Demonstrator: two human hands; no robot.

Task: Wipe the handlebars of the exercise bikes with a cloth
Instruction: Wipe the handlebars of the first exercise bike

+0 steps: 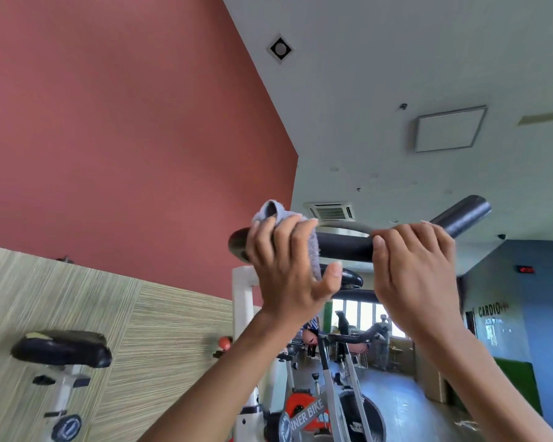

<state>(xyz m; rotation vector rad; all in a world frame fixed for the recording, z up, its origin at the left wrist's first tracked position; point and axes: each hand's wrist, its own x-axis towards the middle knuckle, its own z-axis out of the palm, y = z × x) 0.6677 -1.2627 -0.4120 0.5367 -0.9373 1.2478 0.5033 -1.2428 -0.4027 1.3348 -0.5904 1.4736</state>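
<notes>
Two hands meet on a black handlebar (pixel 345 247) held high before us. Our left hand (pixel 284 269) presses a grey cloth (pixel 270 212) round the bar's left end, fingers curled over it and thumb spread free. Our right hand (pixel 415 269) hooks its fingers over the bare bar just beside. Below, an orange-and-grey exercise bike (pixel 304 416) stands, a black saddle (pixel 61 349) well to its left.

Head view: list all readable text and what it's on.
"CARDIO": on the right wall.
"NNER BIKE": on the bike frame; the first letters are hidden.
Too blurred to read: red LED sign, poster, round badge.
</notes>
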